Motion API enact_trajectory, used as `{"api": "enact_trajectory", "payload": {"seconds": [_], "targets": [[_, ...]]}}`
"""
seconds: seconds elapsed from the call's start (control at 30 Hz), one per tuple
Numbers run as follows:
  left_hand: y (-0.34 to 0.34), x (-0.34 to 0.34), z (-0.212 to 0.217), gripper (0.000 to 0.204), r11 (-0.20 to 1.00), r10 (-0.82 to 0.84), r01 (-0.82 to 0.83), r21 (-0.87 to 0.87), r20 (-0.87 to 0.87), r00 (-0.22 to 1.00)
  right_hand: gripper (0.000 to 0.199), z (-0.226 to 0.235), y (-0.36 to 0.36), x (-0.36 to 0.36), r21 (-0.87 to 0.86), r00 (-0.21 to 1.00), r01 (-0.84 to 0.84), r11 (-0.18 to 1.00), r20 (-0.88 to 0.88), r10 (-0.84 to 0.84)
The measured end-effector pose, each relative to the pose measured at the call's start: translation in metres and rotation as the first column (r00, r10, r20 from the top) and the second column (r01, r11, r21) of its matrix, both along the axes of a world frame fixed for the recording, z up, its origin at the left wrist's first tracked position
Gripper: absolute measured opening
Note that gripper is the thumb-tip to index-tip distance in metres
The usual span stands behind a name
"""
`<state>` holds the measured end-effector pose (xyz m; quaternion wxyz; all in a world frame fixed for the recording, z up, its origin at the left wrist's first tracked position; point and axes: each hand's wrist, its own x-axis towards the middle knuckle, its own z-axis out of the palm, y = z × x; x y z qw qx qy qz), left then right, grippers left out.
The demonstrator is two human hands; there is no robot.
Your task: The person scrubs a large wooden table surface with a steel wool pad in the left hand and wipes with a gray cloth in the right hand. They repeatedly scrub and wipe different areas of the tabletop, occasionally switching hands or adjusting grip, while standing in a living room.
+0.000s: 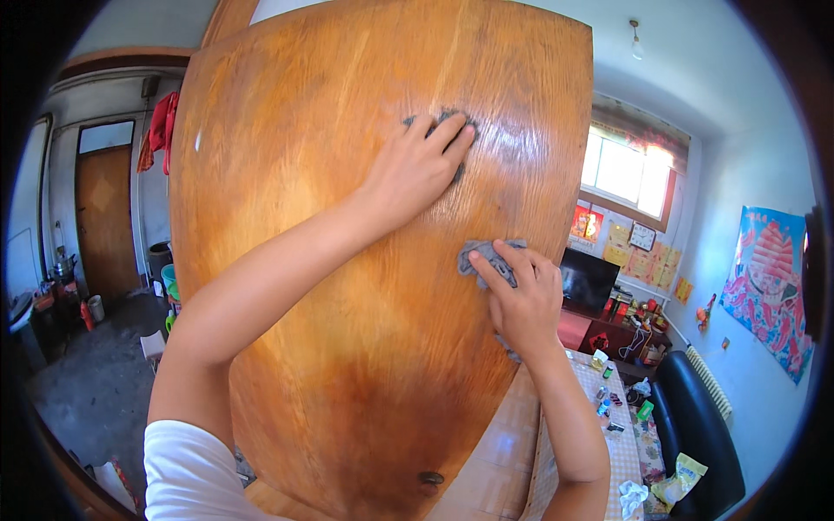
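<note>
A large brown wooden door (321,286) with visible grain fills the middle of the view. High on it, my left hand (415,169) presses a dark grey wad (458,172), mostly hidden under the fingers; whether it is cloth or a pad I cannot tell. Lower and to the right, my right hand (532,300) grips a bunched grey cloth (476,259) against the door, close to its right edge. Part of that cloth shows below the palm. Shine from the window lies on the wood around my left hand. A dark round knob (430,478) sits near the door's bottom.
Right of the door stand a table with a checked cover (618,451), small bottles on it, a black sofa (695,425), a television (588,280) and a window (624,174). To the left lies a dark-floored room (95,391) with another brown door (108,221).
</note>
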<state>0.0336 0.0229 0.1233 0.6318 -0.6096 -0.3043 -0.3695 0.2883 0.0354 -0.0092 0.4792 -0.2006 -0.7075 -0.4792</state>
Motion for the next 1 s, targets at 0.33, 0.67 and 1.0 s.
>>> {"api": "enact_trajectory", "payload": {"seconds": [0.33, 0.67, 1.0], "targets": [[0.013, 0.009, -0.023, 0.053, 0.999, -0.036, 0.036, 0.017, 0.005, 0.999, 0.06, -0.005, 0.002, 0.004, -0.017, 1.0, -0.004, 1.0, -0.031, 0.003], [0.009, 0.011, 0.029, 0.051, 0.984, -0.176, 0.178, -0.009, 0.083, 0.981, 0.061, -0.002, 0.001, -0.002, -0.016, 0.998, -0.054, 0.998, -0.019, 0.054], [0.017, 0.001, 0.043, 0.046, 0.969, -0.243, 0.244, -0.039, 0.009, 0.97, 0.058, -0.003, 0.005, 0.001, 0.002, 0.997, -0.072, 0.997, -0.02, 0.072]]}}
